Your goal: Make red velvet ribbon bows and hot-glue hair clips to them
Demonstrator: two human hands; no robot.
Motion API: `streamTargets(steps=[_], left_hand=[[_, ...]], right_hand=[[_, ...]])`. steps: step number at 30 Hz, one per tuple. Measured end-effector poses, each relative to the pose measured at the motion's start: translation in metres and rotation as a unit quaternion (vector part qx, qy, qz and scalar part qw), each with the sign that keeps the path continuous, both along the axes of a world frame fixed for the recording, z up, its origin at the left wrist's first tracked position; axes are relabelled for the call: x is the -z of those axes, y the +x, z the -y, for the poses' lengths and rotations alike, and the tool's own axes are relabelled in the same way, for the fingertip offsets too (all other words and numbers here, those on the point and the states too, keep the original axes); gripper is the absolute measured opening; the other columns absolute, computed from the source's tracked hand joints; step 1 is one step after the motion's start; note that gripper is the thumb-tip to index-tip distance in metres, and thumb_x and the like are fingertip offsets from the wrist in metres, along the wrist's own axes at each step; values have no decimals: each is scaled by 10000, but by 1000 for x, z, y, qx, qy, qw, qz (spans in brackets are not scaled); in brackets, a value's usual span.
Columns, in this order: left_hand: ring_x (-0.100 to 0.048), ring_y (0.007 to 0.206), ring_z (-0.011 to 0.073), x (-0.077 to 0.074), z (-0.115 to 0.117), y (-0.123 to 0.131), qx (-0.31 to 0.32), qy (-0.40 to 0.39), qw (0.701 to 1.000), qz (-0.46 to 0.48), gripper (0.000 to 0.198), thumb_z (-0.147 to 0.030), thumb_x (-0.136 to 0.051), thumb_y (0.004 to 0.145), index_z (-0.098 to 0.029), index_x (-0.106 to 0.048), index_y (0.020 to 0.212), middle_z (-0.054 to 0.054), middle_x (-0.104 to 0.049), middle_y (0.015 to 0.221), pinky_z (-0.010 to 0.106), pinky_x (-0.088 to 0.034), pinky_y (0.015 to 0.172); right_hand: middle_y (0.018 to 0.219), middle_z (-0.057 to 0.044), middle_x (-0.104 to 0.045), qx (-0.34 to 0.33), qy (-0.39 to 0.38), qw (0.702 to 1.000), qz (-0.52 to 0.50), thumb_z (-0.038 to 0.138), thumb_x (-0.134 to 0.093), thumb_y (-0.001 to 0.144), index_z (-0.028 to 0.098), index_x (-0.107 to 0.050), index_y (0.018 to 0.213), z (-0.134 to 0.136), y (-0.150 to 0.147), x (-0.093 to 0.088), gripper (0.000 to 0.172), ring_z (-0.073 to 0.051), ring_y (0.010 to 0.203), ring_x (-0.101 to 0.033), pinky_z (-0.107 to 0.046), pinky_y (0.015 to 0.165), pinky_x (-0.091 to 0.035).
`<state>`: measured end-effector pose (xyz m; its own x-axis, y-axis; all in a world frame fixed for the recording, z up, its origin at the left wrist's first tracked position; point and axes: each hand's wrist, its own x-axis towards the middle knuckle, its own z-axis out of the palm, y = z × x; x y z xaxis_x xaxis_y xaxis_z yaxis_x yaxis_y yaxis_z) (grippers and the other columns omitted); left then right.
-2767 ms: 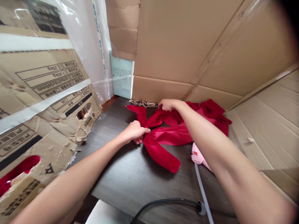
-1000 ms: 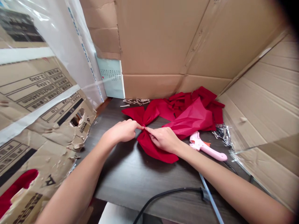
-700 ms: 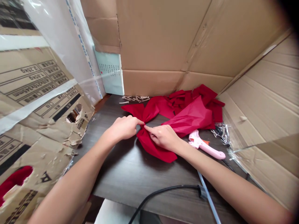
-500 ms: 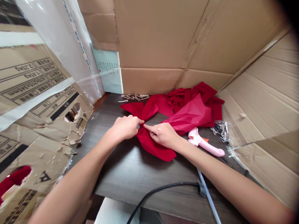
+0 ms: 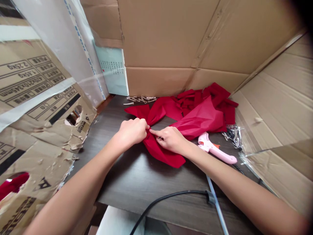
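Observation:
A red fabric bow (image 5: pixel 166 156) lies on the dark table, gathered at its middle. My left hand (image 5: pixel 134 130) is closed at that gathered middle, fingers curled and pinching the red cloth. From the right, my right hand (image 5: pixel 170 138) touches the same spot with its index finger extended. Its other fingers are curled around a small metal clip (image 5: pixel 160 138), only partly visible. Behind the right hand lies a wide piece of red fabric (image 5: pixel 202 119), next to a heap of red strips (image 5: pixel 190 99).
A pink glue gun (image 5: pixel 216 150) lies right of my right hand. Metal clips (image 5: pixel 141 99) lie at the back, silvery ones (image 5: pixel 233 135) at the right. Cardboard walls (image 5: pixel 171 36) surround the dark table (image 5: pixel 137 176); a black cable (image 5: pixel 168 197) crosses its front.
My left hand has curled its index finger in at the bow's middle, where it was stretched out before. My right hand has barely moved. The view has shifted slightly.

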<state>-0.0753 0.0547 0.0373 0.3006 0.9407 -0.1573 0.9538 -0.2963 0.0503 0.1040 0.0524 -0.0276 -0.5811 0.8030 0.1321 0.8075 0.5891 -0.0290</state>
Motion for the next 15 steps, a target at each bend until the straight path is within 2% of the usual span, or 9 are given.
streamTargets(steps=[6, 10, 13, 15], left_hand=[[-693, 1031, 355, 0, 0, -1, 11, 1, 1000, -19, 418, -245, -428, 890, -285, -708, 1198, 123, -717, 1182, 468, -533, 831], [-688, 1047, 355, 3, -2, -8, 11, -5, 1000, -17, 448, -236, -441, 871, -342, -689, 1229, 110, -709, 1208, 459, -527, 835], [-674, 1082, 353, 5, -4, -13, 15, -6, 1000, 4, 478, -217, -446, 849, -361, -683, 1237, 90, -692, 1254, 445, -521, 841], [-697, 1023, 313, 5, -6, -17, 18, -19, 999, 27, 485, -214, -448, 842, -372, -684, 1235, 64, -725, 1185, 394, -522, 818]], right_hand=[[1033, -61, -776, 13, -14, 998, -65, 183, -487, 898, 280, -610, 1355, 2, -1, 6, 483, -218, 809, -700, -285, 649, -408], [936, -39, -783, 43, -33, 991, -126, 241, -488, 928, 231, -525, 1415, 3, -2, 11, 489, -200, 768, -694, -266, 626, -399], [974, -42, -781, 30, -22, 993, -113, 246, -475, 937, 258, -545, 1397, 3, -1, 13, 465, -200, 787, -700, -267, 636, -399], [1015, -49, -777, 22, -12, 995, -99, 237, -468, 936, 270, -543, 1404, 4, 0, 14, 475, -203, 805, -704, -271, 642, -401]])
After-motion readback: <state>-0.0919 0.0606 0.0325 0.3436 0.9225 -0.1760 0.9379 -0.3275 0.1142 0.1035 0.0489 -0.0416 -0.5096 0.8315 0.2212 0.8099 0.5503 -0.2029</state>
